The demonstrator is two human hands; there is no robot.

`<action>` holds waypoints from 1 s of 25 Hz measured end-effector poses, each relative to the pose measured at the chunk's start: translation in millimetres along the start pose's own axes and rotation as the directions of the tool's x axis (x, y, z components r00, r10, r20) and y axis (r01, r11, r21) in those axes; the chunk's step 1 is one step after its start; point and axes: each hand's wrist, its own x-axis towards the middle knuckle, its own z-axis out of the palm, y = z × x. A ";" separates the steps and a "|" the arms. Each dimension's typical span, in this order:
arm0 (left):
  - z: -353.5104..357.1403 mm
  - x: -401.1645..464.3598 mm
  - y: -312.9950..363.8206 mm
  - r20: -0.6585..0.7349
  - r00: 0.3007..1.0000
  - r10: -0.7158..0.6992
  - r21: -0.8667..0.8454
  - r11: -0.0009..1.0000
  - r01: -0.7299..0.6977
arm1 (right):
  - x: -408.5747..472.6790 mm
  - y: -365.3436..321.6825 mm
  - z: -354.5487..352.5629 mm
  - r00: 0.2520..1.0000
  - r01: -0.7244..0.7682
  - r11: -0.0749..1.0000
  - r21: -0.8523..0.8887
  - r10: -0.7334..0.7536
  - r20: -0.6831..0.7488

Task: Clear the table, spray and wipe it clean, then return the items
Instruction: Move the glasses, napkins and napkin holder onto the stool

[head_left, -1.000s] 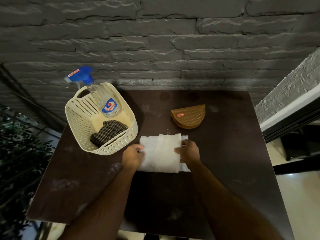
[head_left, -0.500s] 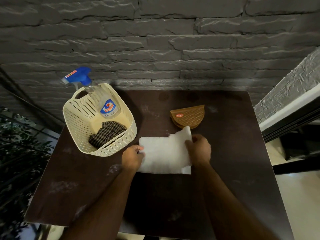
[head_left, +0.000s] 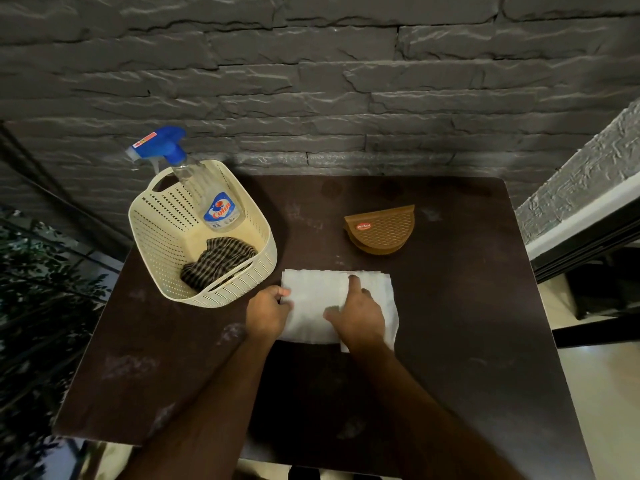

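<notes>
Where the dark table (head_left: 450, 341) meets the stone wall along its far edge, we record from the head view, the only one we have, the following items. Item one: a cream perforated basket (head_left: 239, 282) at the far left corner, its near wall reaching toward the table's middle. Inside it we note a spray bottle (head_left: 207, 199) with a blue trigger head, leaning so the head juts past the basket's far rim, and a dark checked cloth (head_left: 218, 259) bunched on the basket floor at the near end. Item two: a brown half-round napkin holder (head_left: 381, 230) toward the far edge, right of centre, apart from the basket. Item three: a stack of white paper napkins (head_left: 311, 306) lying flat at mid-table, just beside the basket's near right corner. Our left hand (head_left: 266, 313) pinches the stack's left edge with curled fingers. Our right hand (head_left: 360, 313) rests on top, fingers extended, the index finger pressing near the far edge.
</notes>
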 end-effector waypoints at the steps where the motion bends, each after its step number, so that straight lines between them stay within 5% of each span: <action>1: 0.5 0.0 -0.8 0.003 1.000 0.004 -0.003 1.000 -0.004 | 1.6 1.1 2.0 0.999 -0.007 0.999 -0.051 0.009 0.031; 9: -0.6 -0.7 0.8 -0.005 1.000 -0.011 -0.016 1.000 0.011 | -0.1 -10.6 0.1 0.966 0.100 0.995 -0.029 -0.104 -0.237; 17: -1.7 1.2 -2.6 -0.001 1.000 0.016 0.020 1.000 -0.016 | 13.5 -1.5 18.5 0.970 0.242 0.952 -0.187 -0.237 0.050; 25: -7.9 -11.3 13.1 -0.063 0.978 0.201 0.064 0.978 -0.197 | 8.6 4.4 23.8 0.961 0.264 0.961 -0.077 -0.269 -0.057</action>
